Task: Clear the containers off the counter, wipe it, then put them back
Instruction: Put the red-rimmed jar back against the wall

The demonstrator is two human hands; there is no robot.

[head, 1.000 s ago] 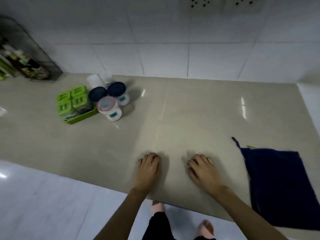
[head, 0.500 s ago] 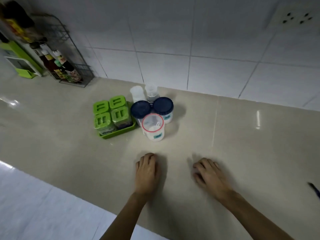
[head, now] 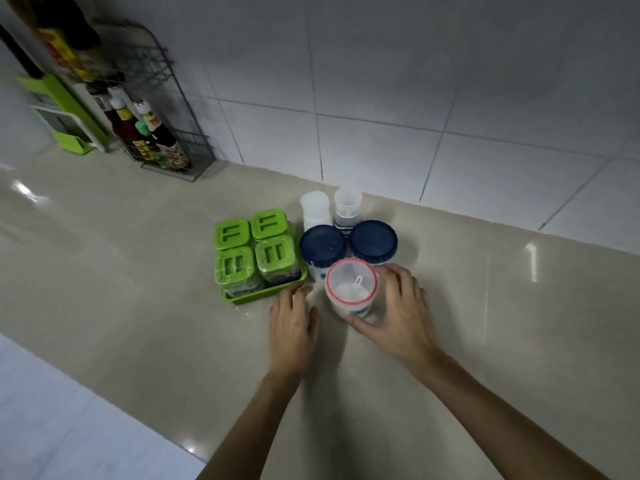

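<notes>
While both forearms are extended over the counter (head: 485,341), the right hand (head: 398,313) is seen cupped around the right side of the red-rimmed clear jar (head: 351,289), thumb at its near base, fingers curved along its far side; contact appears made, though a firm grip cannot be confirmed. The left hand (head: 292,323) is laid flat on the surface just left of that jar, fingers loosely together, holding nothing, fingertips near the green tray (head: 249,297). The jar stands upright; white powder and a small scoop are visible inside. Directly behind it, two blue-lidded jars (head: 322,245) are set side by side, and behind those two small white bottles (head: 315,207) near the back edge at the tiled wall (head: 415,98). Four green-lidded containers (head: 232,233) are held in the tray. A wire rack (head: 166,133) with sauce bottles is noted at the far left back edge.
</notes>
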